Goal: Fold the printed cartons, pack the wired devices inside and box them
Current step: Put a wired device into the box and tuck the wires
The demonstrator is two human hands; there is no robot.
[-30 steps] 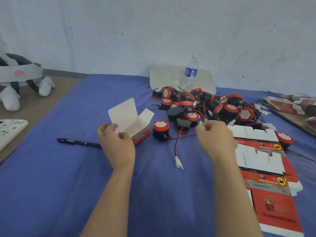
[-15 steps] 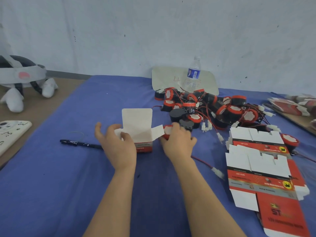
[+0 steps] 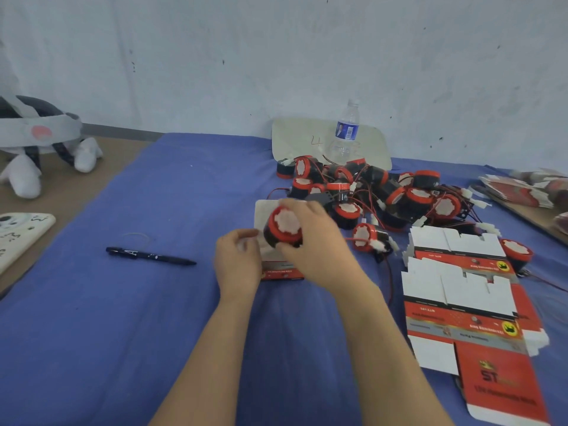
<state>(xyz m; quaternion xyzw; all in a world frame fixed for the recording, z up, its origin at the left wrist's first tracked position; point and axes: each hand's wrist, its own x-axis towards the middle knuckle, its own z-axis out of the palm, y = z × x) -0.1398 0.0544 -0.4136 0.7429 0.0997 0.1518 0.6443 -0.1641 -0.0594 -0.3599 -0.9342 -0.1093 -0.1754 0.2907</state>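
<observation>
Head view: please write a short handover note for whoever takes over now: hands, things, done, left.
Left hand holds the folded carton upright on the blue cloth.
Right hand grips one wired device at the carton's open top, not yet inside.
Done: this carton is folded.
To do: put the device in, close the flaps, then fold the flat cartons and pack the device pile.

Blue cloth (image 3: 92, 333) – on it a pen (image 3: 150, 256), flat cartons (image 3: 461, 290), heaped devices (image 3: 419, 196), a bottle (image 3: 345, 133)
</observation>
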